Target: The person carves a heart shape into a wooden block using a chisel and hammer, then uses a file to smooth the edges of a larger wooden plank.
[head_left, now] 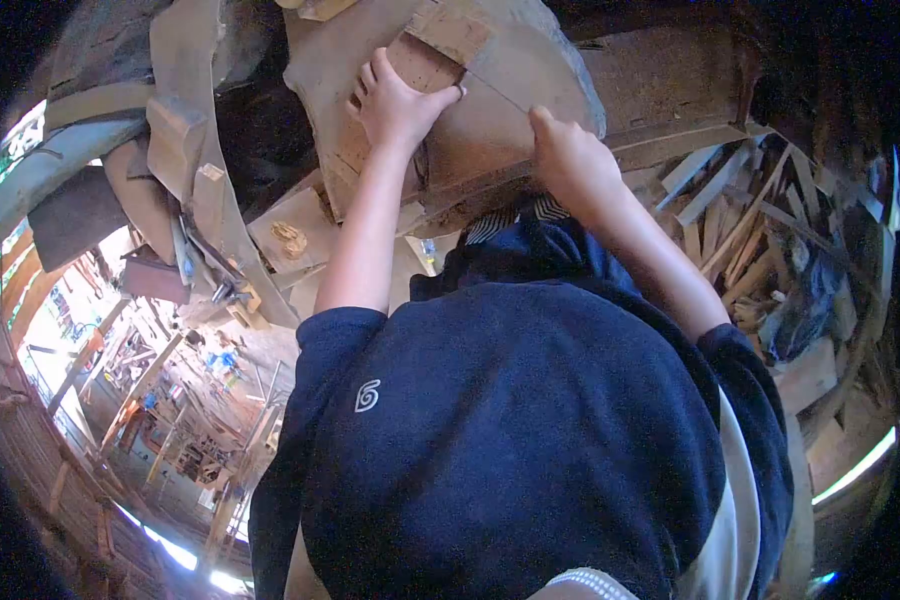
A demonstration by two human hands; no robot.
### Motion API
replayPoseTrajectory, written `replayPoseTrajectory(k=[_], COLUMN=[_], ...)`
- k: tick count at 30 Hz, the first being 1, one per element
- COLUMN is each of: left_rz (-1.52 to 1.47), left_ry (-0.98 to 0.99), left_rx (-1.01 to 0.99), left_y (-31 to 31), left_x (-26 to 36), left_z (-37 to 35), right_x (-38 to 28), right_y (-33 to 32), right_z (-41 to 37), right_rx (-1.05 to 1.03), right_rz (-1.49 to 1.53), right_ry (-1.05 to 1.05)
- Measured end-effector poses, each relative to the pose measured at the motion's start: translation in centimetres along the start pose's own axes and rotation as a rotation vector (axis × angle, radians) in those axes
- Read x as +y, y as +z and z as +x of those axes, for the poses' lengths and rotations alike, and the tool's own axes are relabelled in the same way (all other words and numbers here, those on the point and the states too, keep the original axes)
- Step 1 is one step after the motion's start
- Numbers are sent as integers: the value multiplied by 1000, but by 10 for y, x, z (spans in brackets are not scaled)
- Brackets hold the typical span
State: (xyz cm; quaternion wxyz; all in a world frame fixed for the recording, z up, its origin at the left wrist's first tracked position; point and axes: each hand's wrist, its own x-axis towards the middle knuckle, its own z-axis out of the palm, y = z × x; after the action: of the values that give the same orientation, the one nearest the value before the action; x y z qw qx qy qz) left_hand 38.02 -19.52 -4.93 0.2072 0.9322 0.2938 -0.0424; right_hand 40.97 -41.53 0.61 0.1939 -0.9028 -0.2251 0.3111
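My left hand (398,105) rests with its fingers spread on a reddish-brown wooden block (422,72), thumb stretched to the right along its lower edge. The block lies on a large pale wooden slab (510,60), with a lighter wood piece (450,32) just above it. Over the right part of the slab, my right hand (573,155) is closed round the end of a thin, dark, straight tool (500,92). The tool runs up and left toward the block's corner. Its handle is hidden in my fist.
Split wood offcuts (740,220) are heaped at the right, beside a dark plastic bag (808,300). A board with a coil of shavings (288,238) lies left of my left forearm. Curved planks (185,150) stand farther left. Scattered wood and tools cover the floor at the lower left.
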Motion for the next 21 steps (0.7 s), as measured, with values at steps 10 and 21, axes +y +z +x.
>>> replayPoseTrajectory(k=[10, 21], left_rz=[-15, 79], left_ry=[60, 43], left_rx=[28, -9], left_y=[5, -3], left_x=[-8, 1], left_z=[-1, -3], right_x=[-3, -15], right_y=[12, 13], right_z=[11, 25], right_rx=[10, 97], right_rz=[33, 46], right_ry=[-19, -64])
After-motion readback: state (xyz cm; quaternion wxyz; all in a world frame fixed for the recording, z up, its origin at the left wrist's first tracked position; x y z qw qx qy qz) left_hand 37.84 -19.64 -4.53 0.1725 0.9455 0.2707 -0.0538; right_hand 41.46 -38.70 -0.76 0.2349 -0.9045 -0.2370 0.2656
